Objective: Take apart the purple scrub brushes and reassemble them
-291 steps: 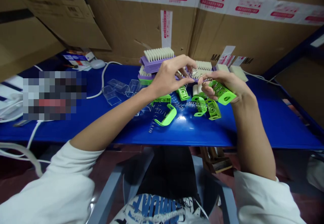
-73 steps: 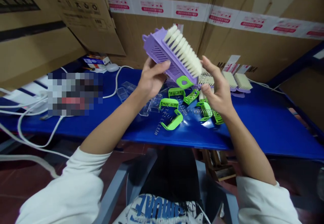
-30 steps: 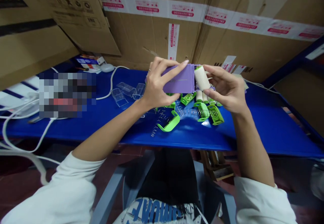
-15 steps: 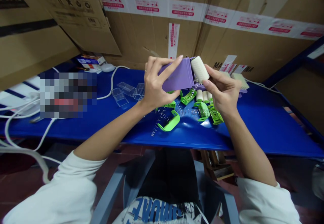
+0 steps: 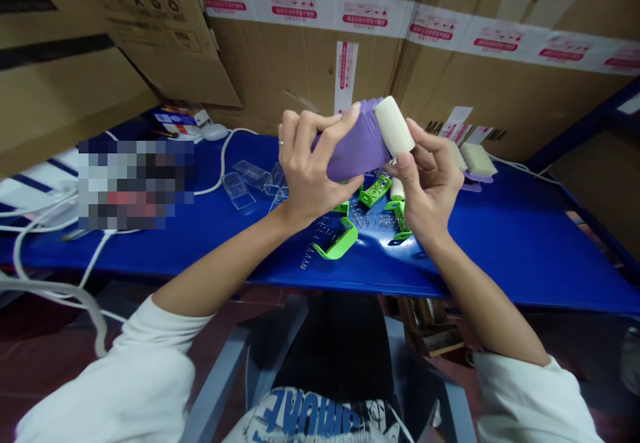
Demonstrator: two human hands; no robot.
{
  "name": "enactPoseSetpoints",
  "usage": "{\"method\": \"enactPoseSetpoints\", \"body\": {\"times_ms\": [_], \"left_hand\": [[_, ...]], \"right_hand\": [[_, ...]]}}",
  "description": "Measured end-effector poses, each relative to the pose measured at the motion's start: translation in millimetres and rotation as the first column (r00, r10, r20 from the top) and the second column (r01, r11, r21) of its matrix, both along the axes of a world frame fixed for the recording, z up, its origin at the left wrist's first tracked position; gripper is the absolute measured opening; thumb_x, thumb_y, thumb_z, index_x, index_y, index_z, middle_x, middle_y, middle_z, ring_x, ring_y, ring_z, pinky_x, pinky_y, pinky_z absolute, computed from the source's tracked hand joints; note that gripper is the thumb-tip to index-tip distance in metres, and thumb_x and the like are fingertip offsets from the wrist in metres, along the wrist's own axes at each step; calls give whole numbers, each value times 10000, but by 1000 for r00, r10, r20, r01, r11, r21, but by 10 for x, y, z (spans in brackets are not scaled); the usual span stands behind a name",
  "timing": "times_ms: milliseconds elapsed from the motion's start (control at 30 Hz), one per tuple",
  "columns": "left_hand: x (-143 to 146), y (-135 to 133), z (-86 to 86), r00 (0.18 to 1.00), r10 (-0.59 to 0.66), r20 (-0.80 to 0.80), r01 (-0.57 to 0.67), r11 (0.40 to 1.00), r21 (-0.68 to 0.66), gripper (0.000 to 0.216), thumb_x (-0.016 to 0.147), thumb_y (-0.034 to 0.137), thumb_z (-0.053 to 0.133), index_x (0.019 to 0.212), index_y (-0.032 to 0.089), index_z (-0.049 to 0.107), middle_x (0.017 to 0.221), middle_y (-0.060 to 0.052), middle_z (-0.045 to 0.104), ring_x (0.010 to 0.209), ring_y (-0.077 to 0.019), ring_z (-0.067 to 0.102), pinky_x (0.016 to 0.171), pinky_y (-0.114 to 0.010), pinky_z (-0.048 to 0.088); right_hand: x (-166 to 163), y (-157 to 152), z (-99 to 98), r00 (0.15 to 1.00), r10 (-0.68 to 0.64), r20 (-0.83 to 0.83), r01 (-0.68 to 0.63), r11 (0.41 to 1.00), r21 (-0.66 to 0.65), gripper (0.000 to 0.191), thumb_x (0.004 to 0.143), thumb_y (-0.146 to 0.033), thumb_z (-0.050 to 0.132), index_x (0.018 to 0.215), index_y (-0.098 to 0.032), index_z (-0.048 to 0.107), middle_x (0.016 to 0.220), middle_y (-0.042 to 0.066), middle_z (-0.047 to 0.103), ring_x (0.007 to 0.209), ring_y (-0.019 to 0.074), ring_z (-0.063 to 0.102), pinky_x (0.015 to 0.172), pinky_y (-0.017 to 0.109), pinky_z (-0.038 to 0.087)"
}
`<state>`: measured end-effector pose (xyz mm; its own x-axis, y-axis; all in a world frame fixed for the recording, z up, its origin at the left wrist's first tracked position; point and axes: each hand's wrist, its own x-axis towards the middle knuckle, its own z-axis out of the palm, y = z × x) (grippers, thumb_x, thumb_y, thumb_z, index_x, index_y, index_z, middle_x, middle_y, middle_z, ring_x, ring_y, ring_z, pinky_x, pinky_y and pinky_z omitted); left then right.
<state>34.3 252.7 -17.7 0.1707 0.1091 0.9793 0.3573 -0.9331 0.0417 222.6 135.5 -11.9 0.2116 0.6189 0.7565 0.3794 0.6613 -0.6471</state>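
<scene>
head view: your left hand (image 5: 305, 163) clamps the purple brush body (image 5: 356, 146), held above the blue table (image 5: 510, 236); your right hand (image 5: 431, 176) pinches the white ribbed roller (image 5: 394, 126) against its end. both parts look light, stiff, smooth plastic; the flat sides probably give the surest hold. green clips (image 5: 340, 243) and springs lie below; cardboard boxes (image 5: 280, 56) crowd behind.

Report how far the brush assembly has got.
Done: finished brushes lie at the blue table's back. In hand: left hand grips a purple brush body; right hand presses a white ribbed roller against it. Left: green plastic clips lie loose.
</scene>
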Motion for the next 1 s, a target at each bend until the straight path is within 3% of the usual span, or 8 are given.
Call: {"method": "enactPoseSetpoints", "body": {"times_ms": [100,300,400,533,667,767,867,1000], "left_hand": [[-4,-49,55,999,14,41,-17,998,58,970,928,897,793,1685,352,529,1280,-115,684,1233,-413,643,1182,-750,492],[68,-218,50,999,-7,44,5,999,43,820,1048,882,691,1663,382,480,1307,-116,654,1534,-426,662,1199,-646,631],[89,-224,-7,999,-39,-5,39,998,-39,942,980,947,723,1691,383,473,1401,-139,674,1479,-461,710,1207,-691,627],[53,-203,96,989,-132,-60,127,989,-80,943,977,1005,630,1656,355,557,1452,-164,675,1410,-419,726,1206,-669,645],[25,-271,343,948,-314,-57,314,949,-20,755,1130,888,479,1664,358,536,1511,-158,706,1407,-372,722,1160,-622,677],[26,-394,464,910,-402,-105,401,916,-26,609,1196,800,417,1622,383,541,1458,-104,780,1392,-351,750,1179,-654,671],[17,-520,491,886,-462,-48,455,884,-106,436,1236,709,425,1478,401,615,1331,-44,812,1315,-302,789,1133,-613,695],[-11,-601,446,860,-510,19,509,852,-123,358,1227,667,505,1443,425,657,1349,-26,812,1308,-307,791,1097,-622,694]], "right_hand": [[-55,-47,40,999,28,35,-29,999,18,546,1136,-732,673,1598,-442,651,1670,16,731,1639,368,660,1123,541,762],[-141,-58,87,997,-49,52,43,993,113,475,1108,-684,747,1495,-434,630,1639,31,733,1581,338,707,1183,548,719],[-160,-43,96,995,-97,-5,96,970,226,397,1087,-623,808,1366,-408,625,1489,33,792,1440,297,785,1196,540,705],[-87,-24,108,990,-140,31,129,965,230,411,1070,-637,817,1339,-390,626,1472,53,784,1418,306,783,1190,562,701],[-29,-17,115,997,-73,34,64,971,229,427,1045,-647,835,1337,-386,665,1436,39,794,1406,304,785,1170,555,714],[-42,-38,110,989,-28,148,-7,972,235,393,1085,-594,786,1435,-427,719,1384,36,810,1364,314,791,1160,575,709],[-83,-54,84,964,-57,261,-20,959,284,443,1071,-556,794,1507,-510,726,1381,26,816,1321,344,793,1171,634,681],[-196,-38,40,978,-92,190,41,966,257,568,1008,-700,798,1520,-530,619,1389,43,785,1316,378,786,1119,663,693]]}}
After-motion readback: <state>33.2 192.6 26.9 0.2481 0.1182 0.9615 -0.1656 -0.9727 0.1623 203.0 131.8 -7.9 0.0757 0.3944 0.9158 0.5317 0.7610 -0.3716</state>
